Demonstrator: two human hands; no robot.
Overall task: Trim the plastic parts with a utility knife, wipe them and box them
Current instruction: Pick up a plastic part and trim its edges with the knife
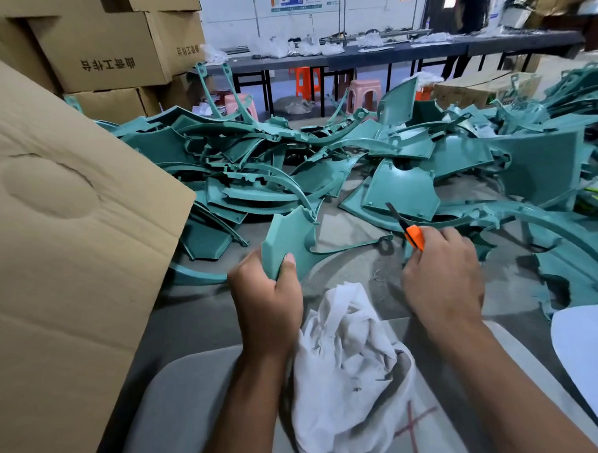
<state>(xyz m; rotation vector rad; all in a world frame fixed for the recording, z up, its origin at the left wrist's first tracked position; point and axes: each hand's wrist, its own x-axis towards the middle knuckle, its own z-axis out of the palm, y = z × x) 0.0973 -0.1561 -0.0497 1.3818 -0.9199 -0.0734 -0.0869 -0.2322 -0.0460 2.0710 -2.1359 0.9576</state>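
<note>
My left hand [266, 296] grips the lower corner of a teal plastic part [289, 235], a curved panel with a thin arm running right. My right hand [442, 275] holds an orange utility knife [414, 236], its dark blade pointing up and left, a short way right of that part. A crumpled white cloth [345, 368] lies between my forearms on the grey table [199, 319]. A large pile of teal plastic parts [322, 163] covers the table beyond my hands.
An open cardboard box flap [68, 236] rises at the left. Stacked cardboard boxes [105, 53] stand at the back left. Plastic stools [363, 93] and a long dark table [386, 53] are further back. A white sheet [594, 360] lies at the right edge.
</note>
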